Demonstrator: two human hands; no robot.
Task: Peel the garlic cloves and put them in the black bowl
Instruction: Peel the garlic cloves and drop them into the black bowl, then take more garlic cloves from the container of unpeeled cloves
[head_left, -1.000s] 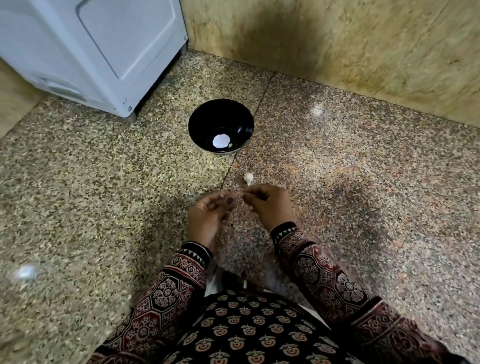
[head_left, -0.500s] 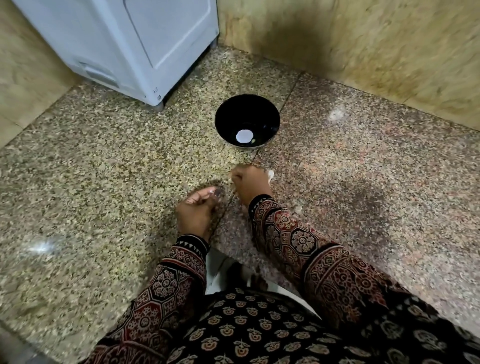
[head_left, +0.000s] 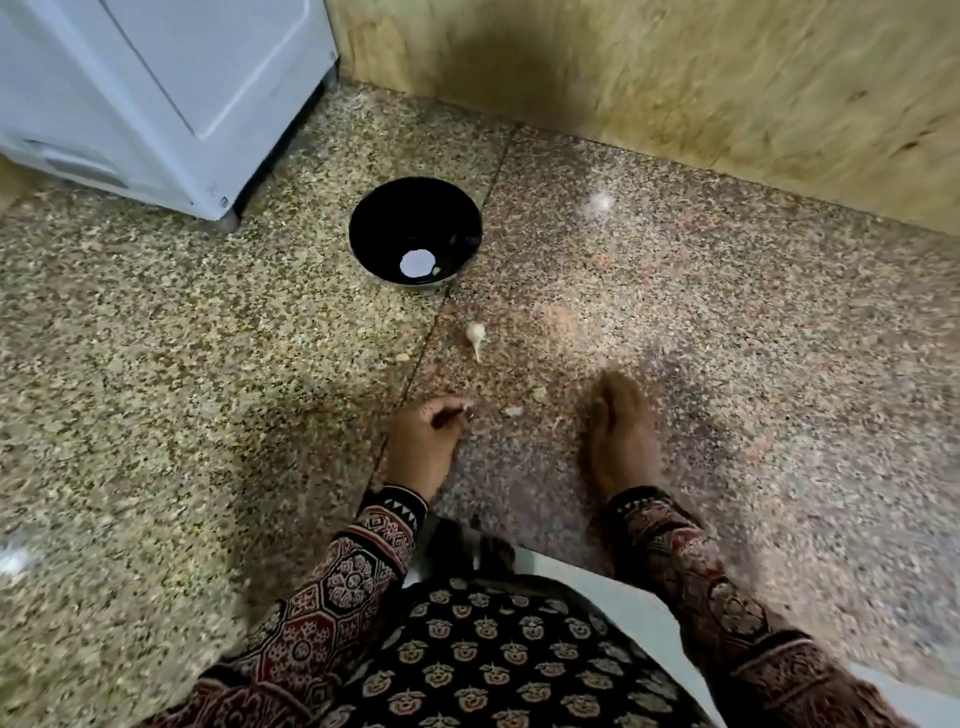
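On floor (head_left: 208, 364), head view: garlic clove (head_left: 476, 334), looks unpeeled, lies btw black bowl (head_left: 384, 218) & hands. Left hand (head_left: 423, 441) fingers curled, can't tell if pinching anything. Right hand (head_left: 623, 431) blurred, fingers approx. straight, empty. Step: prob. fetching next clove; needs fingertip pinch, then skin off.

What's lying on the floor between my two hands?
In the head view, a pale scrap and a second scrap, probably garlic peel, lie on the floor between the left hand and the right hand. Nothing else shows there.
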